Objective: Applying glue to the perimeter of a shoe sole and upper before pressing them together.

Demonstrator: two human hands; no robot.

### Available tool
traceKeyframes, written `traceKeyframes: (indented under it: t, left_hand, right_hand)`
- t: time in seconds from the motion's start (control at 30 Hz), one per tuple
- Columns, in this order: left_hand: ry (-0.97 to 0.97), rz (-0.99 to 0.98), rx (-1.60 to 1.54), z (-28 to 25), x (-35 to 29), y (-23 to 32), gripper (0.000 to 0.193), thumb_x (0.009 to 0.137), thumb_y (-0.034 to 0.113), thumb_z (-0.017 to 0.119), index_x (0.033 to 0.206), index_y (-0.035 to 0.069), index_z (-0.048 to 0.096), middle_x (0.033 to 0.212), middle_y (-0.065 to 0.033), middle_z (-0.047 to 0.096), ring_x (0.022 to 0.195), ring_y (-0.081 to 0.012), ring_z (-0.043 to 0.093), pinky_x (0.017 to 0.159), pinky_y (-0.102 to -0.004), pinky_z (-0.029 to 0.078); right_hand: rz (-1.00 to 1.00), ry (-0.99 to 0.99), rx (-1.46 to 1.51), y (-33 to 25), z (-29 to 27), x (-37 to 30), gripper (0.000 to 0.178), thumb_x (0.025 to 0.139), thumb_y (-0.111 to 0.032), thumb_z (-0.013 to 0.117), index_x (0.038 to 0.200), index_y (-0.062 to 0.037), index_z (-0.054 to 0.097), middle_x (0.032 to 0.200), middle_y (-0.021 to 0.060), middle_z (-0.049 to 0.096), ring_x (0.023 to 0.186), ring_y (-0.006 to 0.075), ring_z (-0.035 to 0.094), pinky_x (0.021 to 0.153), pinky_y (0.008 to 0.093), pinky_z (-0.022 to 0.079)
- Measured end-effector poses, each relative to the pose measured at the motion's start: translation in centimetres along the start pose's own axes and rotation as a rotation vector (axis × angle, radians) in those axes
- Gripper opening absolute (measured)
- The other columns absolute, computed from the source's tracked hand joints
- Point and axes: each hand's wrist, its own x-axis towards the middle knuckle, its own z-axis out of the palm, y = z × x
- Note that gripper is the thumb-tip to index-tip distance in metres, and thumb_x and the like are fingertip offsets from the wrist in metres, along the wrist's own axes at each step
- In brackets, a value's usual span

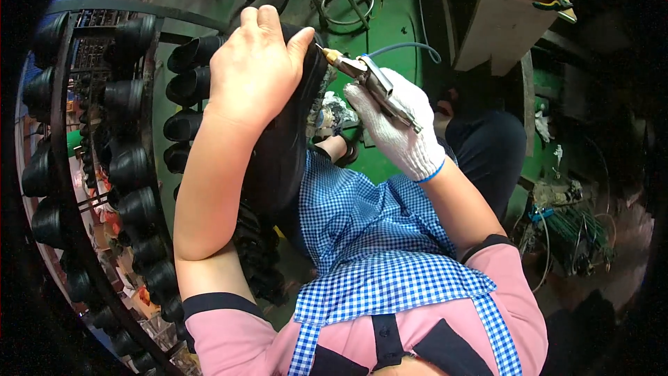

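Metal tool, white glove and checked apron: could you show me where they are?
Metal tool [378, 86]: head view, on its silver body.
White glove [399, 142]: head view, on its knitted fabric.
Checked apron [386, 280]: head view, on the bib.

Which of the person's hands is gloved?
The right hand: it wears a white knit glove and grips the metal tool, while the left hand is bare.

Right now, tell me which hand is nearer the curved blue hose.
Right. The right hand is close beside the blue hose; the left hand is farther off, left of it.
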Motion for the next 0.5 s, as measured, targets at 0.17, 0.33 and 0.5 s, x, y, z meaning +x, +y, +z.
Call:
traceKeyframes:
  t: [0.17, 0.33, 0.5]
  left_hand:
    - [-0.019, -0.056, -0.014, 0.1, 0.1, -0.9, 0.05, 0.099, 0.047, 0.059, 0.106, -0.002, 0.051, 0.1, -0.0221, 0.063, 0.087, -0.0394, 0.071, 0.067, -0.0464, 0.06]
    - [-0.013, -0.107, -0.037, 0.1, 0.3, -1.5, 0.049, 0.1, 0.048, 0.058, 0.103, 0.0, 0.052, 0.099, -0.0228, 0.065, 0.087, -0.0411, 0.071, 0.07, -0.0485, 0.059]
    - [-0.029, -0.28, -0.27, -1.3, -0.8, -2.3, 0.057, 0.098, 0.051, 0.061, 0.122, -0.001, 0.056, 0.117, -0.0245, 0.067, 0.104, -0.038, 0.068, 0.089, -0.0431, 0.054]
  right_hand:
    - [-0.041, 0.037, 0.053, 0.0, 1.3, -0.8, 0.018, 0.089, -0.025, 0.076, 0.094, -0.0084, 0.071, 0.079, 0.011, 0.063, 0.068, 0.0284, 0.066, 0.061, 0.0363, 0.052]
    - [-0.083, 0.027, -0.035, -0.4, 2.4, -2.2, 0.019, 0.086, -0.024, 0.079, 0.096, -0.009, 0.072, 0.081, 0.011, 0.066, 0.07, 0.0284, 0.068, 0.063, 0.0361, 0.055]
    - [-0.004, -0.102, -0.062, -1.0, 2.2, -4.3, 0.022, 0.083, -0.024, 0.081, 0.099, -0.0107, 0.075, 0.089, 0.0088, 0.071, 0.078, 0.0269, 0.071, 0.069, 0.0342, 0.058]
